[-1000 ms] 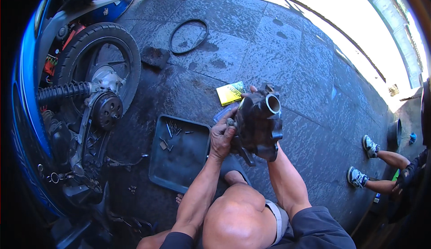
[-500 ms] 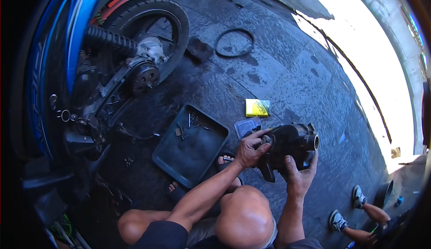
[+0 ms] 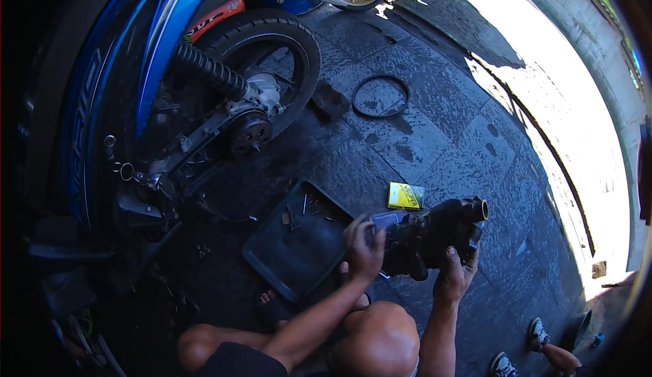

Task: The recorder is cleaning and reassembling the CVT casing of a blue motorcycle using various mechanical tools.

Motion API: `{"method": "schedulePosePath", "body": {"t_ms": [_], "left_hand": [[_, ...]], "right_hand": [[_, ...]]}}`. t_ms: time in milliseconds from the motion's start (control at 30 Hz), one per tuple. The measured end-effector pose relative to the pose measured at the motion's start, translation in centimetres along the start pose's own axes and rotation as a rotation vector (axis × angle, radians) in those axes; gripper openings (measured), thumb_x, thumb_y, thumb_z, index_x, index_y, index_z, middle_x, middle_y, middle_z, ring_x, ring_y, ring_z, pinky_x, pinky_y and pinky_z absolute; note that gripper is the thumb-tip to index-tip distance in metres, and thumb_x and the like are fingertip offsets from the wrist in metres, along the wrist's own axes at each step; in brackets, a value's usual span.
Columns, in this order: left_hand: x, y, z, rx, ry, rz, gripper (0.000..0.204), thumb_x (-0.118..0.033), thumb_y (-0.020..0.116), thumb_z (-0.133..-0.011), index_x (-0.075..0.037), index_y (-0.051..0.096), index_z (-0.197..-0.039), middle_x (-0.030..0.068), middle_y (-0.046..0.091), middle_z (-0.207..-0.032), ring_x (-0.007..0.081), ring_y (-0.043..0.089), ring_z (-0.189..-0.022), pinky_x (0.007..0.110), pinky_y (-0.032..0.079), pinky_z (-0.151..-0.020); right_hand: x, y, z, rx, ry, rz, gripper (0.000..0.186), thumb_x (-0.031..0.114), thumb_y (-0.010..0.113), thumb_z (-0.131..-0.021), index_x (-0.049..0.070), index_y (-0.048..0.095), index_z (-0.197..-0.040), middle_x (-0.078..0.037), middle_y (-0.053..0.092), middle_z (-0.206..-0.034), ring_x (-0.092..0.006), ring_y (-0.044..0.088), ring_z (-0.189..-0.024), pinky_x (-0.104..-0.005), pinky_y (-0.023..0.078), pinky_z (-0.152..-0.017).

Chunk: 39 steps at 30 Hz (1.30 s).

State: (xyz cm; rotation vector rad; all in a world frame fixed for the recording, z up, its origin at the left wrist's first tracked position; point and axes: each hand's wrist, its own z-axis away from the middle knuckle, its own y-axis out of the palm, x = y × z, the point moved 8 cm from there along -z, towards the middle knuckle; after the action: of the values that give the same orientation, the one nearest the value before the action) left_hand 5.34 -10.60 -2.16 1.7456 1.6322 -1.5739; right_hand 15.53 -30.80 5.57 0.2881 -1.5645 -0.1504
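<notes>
A black housing (image 3: 435,241) with a round, metal-rimmed outlet at its upper right is held above the floor in front of my knees. My right hand (image 3: 456,275) supports it from below on the right, thumb against its near side and fingers behind. Close to the housing's left end is my left hand (image 3: 365,248), somewhat blurred, with fingers bent and apart and nothing visible in them. Just beyond that hand lies a clear plastic packet (image 3: 388,219), partly hidden. Next to it sits a yellow and black box (image 3: 406,195).
A dark tray (image 3: 272,258) with small metal parts stands left of my left hand. Farther left is a blue scooter (image 3: 155,58) with its rear wheel (image 3: 309,71) and drive exposed. A black belt (image 3: 381,96) lies on the floor. Another person's shoes (image 3: 538,335) show at lower right.
My left hand has come off the housing and moved left and slightly down. The housing stays in my right hand, its outlet tipped slightly up. The whole view has shifted.
</notes>
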Motion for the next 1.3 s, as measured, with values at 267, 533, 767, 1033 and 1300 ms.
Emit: {"method": "schedulePosePath", "body": {"t_ms": [267, 533, 767, 1033, 1300], "left_hand": [[12.2, 5.9, 11.3, 0.371, -1.015, 0.347, 0.050, -0.048, 0.056, -0.094, -0.001, 0.063, -0.080, 0.0077, 0.062, -0.072, 0.0198, 0.060, -0.069, 0.035, 0.048, -0.068], [15.0, 8.0, 10.5, 0.174, -1.025, 0.307, 0.042, -0.037, 0.048, -0.096, -0.005, 0.062, -0.073, 0.0047, 0.057, -0.060, 0.0155, 0.056, -0.059, 0.034, 0.043, -0.058], [13.1, 7.4, 9.4, 0.277, -1.022, 0.415, 0.031, -0.026, 0.048, -0.090, -0.005, 0.061, -0.072, 0.0058, 0.057, -0.061, 0.0147, 0.055, -0.059, 0.033, 0.042, -0.056], [14.9, 9.2, 8.4, 0.334, -1.051, 0.414, 0.024, -0.021, 0.051, -0.083, -0.003, 0.064, -0.072, 0.0084, 0.061, -0.065, 0.0170, 0.059, -0.063, 0.035, 0.047, -0.058], [14.9, 9.4, 7.3, 0.304, -1.049, 0.374, 0.025, -0.021, 0.048, -0.083, -0.004, 0.062, -0.070, 0.0063, 0.060, -0.072, 0.0164, 0.056, -0.071, 0.032, 0.044, -0.067]], "right_hand": [[0.0, 0.9, -0.9, -0.039, 0.036, 0.033, 0.040, 0.008, 0.059, -0.087, 0.001, 0.052, -0.126, -0.010, 0.062, -0.113, -0.0205, 0.062, -0.103, -0.0353, 0.048, -0.092], [-0.4, 2.0, -0.6, -0.019, 0.059, 0.099, 0.044, 0.013, 0.062, -0.087, 0.001, 0.052, -0.129, -0.009, 0.061, -0.112, -0.0190, 0.061, -0.101, -0.0348, 0.048, -0.091], [-0.7, 2.3, -1.6, -0.068, 0.043, 0.113, 0.043, 0.015, 0.061, -0.088, 0.001, 0.053, -0.127, -0.010, 0.061, -0.112, -0.0192, 0.061, -0.100, -0.0340, 0.049, -0.089], [-0.9, 3.5, -3.5, -0.068, 0.070, 0.203, 0.034, 0.013, 0.061, -0.086, 0.001, 0.056, -0.118, -0.006, 0.062, -0.100, -0.0135, 0.060, -0.088, -0.0288, 0.049, -0.080], [-1.8, 3.7, -4.4, -0.043, 0.029, 0.191, 0.034, 0.011, 0.060, -0.087, 0.001, 0.056, -0.119, -0.006, 0.064, -0.098, -0.0119, 0.061, -0.084, -0.0276, 0.049, -0.076]]}}
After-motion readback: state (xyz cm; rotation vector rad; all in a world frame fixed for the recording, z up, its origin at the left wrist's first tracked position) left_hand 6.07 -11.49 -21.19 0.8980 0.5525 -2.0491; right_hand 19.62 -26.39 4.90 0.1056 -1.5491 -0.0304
